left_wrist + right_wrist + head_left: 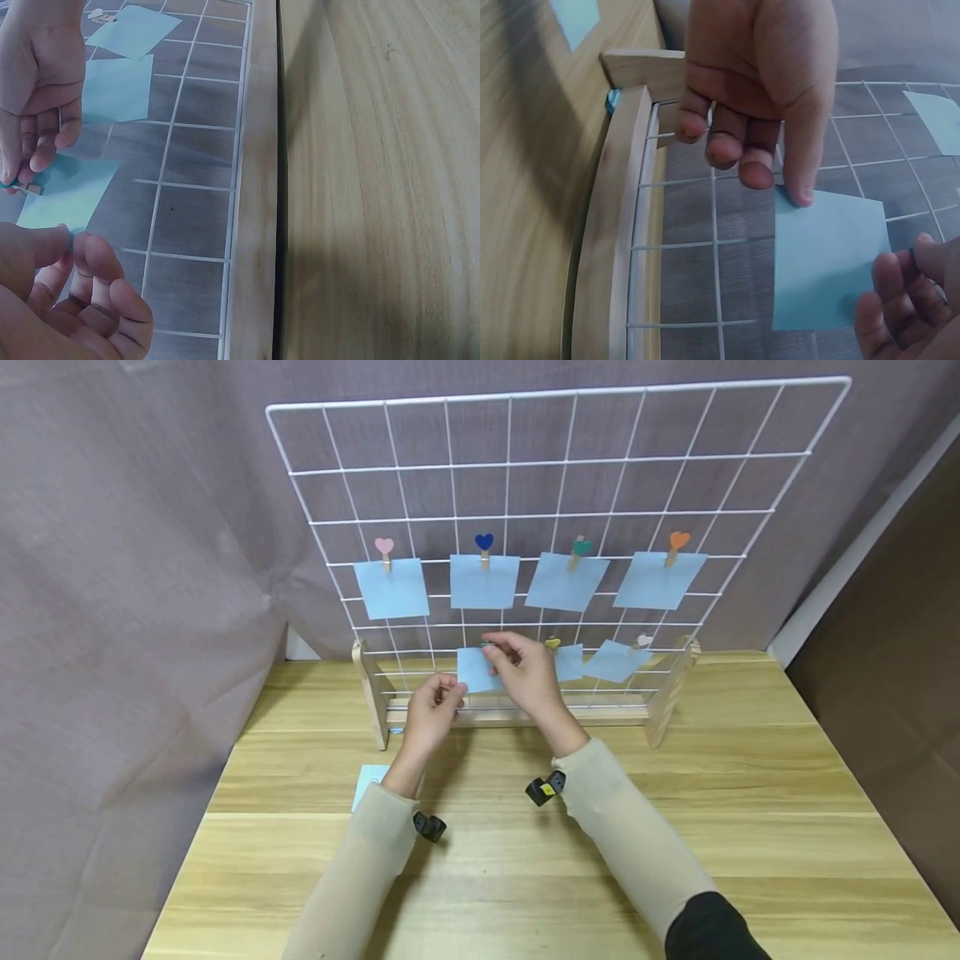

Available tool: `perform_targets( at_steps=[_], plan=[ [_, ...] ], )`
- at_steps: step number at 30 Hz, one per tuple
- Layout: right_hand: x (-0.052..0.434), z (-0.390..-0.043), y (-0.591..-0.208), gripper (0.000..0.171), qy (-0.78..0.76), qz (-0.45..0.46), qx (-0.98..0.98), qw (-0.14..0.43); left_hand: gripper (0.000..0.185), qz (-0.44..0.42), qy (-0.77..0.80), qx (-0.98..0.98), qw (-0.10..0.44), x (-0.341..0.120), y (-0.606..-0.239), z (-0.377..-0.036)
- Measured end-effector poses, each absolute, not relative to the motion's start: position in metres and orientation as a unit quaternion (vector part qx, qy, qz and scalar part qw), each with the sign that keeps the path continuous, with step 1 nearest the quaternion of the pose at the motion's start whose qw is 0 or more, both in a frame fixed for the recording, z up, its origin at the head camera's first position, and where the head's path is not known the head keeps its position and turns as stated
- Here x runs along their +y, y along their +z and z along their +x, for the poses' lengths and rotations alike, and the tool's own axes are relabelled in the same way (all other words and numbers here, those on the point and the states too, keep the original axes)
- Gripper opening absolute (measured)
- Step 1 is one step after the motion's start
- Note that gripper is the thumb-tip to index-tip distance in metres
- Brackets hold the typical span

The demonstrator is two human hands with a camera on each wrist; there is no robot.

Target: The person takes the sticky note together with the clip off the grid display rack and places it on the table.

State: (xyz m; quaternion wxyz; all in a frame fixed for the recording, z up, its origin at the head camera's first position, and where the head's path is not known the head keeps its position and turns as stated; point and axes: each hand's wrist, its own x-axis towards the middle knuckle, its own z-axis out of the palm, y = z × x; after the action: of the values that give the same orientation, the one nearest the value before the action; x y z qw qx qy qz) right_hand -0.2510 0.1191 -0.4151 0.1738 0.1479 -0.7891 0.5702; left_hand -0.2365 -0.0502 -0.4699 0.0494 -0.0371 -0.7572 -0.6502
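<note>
A matt light-blue paper note (pixel 477 670) hangs on a smooth white-coated metal wire grid (pixel 555 464) set in a pale unvarnished wooden base (pixel 517 714), on a satin wood-grain table (pixel 750 827) before soft grey cloth (pixel 135 568).

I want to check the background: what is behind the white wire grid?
Behind the white wire grid hangs a grey curtain, visible through its cells. Seven blue paper notes and both hands cover parts of it.

A wire grid (pixel 570 485) stands upright in a wooden base (pixel 517 714) at the back of the table (pixel 675 860). Four notes hang in a row on it, more below. Both hands meet at a lower note (pixel 476 670), left hand (pixel 433 706) beside right hand (pixel 528 672). Another note (pixel 369 779) lies on the table, left of the arms.
</note>
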Motion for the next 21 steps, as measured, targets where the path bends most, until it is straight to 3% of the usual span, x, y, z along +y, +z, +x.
perform_targets(
  at_steps=[21],
  plan=[
    [0.124,-0.242,-0.413,0.019,0.59,0.149,-0.761,0.222,0.013,-0.038,-0.649,-0.757,0.069,-0.057,-0.47,-0.22]
  ],
)
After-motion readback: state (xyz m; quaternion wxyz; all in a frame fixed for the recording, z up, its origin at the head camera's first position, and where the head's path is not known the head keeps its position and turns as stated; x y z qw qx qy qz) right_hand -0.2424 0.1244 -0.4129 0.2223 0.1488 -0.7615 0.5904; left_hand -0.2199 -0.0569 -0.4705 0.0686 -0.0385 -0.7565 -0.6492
